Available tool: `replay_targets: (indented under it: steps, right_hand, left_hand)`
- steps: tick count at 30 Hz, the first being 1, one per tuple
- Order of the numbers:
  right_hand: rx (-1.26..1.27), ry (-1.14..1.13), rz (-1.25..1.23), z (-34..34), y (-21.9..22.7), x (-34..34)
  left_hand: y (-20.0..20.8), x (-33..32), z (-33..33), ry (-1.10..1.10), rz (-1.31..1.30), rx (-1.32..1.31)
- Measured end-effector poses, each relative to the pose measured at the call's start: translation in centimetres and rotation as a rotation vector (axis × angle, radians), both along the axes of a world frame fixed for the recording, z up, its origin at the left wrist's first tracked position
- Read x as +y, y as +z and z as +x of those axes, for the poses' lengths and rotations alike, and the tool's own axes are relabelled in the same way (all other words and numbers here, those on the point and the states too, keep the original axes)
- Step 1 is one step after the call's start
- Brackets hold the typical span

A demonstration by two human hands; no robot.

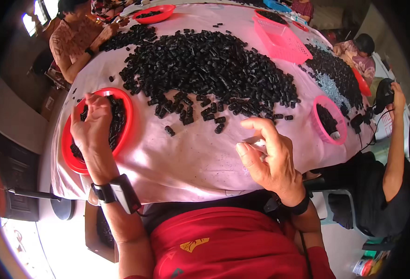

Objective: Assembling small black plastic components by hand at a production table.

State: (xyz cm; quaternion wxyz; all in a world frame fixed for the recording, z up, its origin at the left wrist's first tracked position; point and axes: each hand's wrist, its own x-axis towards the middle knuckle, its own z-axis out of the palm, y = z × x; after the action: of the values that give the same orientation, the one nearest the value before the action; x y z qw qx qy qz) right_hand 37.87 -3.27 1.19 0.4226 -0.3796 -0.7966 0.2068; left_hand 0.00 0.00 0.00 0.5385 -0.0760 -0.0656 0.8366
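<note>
My left hand [93,123] hovers over the red basin [66,142] at the table's left edge. Its palm is turned up, the fingers are apart, and nothing shows in it. Small black cylindrical parts [117,121] fill the basin. To the right, above the near part of the cloth, my right hand [277,162] is curled. Small whitish, shiny bits [260,143] show between its thumb and fingers; their kind is too unclear to name. Beyond both hands spreads a large heap of black cylindrical parts [205,65], with several loose ones along its near side.
A pale pink cloth [181,162] covers the table. On the right stand a pink round basket [315,123], a pink rectangular basket [279,39] and a heap of black parts with silvery pieces [330,86]. Other people sit around the table; one person's arm [393,149] is raised at right.
</note>
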Motion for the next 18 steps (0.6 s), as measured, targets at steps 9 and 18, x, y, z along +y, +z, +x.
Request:
replay_targets:
  steps: [9,18]
  right_hand:
    - [0.060,0.025,0.061,-0.5,-1.0,0.5]
    - [0.004,0.018,0.032,-0.3,-0.9,0.3]
  left_hand:
    - [-0.3,-0.5,8.0,-0.223,-0.339,2.280]
    - [-1.3,-0.5,10.2,-0.181,-0.507,2.642]
